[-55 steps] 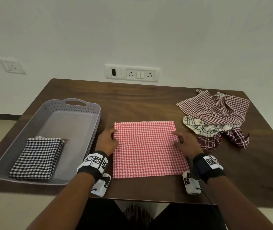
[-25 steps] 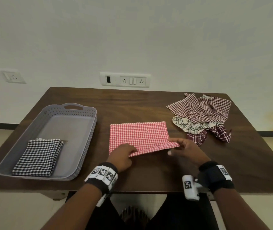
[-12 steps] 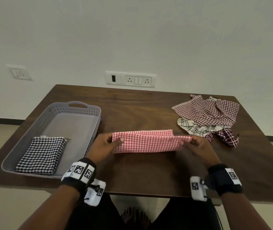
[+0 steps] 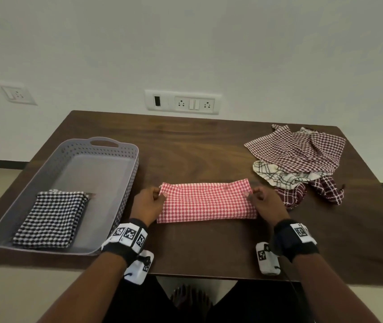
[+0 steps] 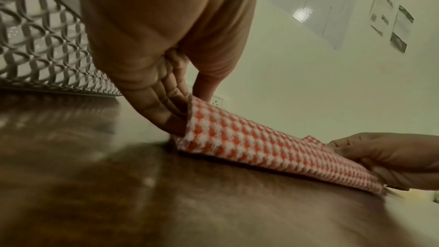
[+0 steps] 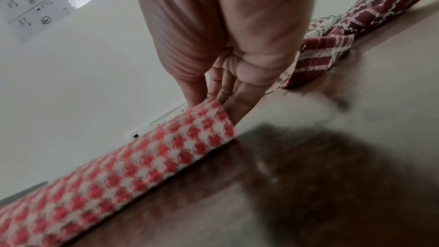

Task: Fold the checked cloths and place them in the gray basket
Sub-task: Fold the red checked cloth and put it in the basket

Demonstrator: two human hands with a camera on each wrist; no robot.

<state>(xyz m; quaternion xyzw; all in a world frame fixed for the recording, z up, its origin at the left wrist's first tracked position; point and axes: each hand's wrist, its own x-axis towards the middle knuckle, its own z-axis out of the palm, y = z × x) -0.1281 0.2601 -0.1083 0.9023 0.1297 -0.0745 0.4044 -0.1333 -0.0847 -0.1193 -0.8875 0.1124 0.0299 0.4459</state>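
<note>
A red-and-white checked cloth (image 4: 206, 202) lies folded into a long band on the brown table (image 4: 200, 148). My left hand (image 4: 149, 202) pinches its far left corner (image 5: 190, 112). My right hand (image 4: 264, 202) pinches its far right corner (image 6: 209, 108). The gray basket (image 4: 125, 180) stands at the left with a folded black-and-white checked cloth (image 4: 50, 219) in its near end. A heap of unfolded cloths (image 4: 300, 159) lies at the far right: a maroon checked one on top, a white one and a dark maroon one (image 6: 327, 50) beneath.
The basket's perforated wall (image 5: 40, 44) rises just left of my left hand. A switch panel (image 4: 182, 102) is on the wall behind the table. Bare wood shows between the red cloth and the table's front edge.
The red cloth lay open and flat; both hands lifted its near edge and carried it over to the far edge, so it now lies folded in half as a band.
</note>
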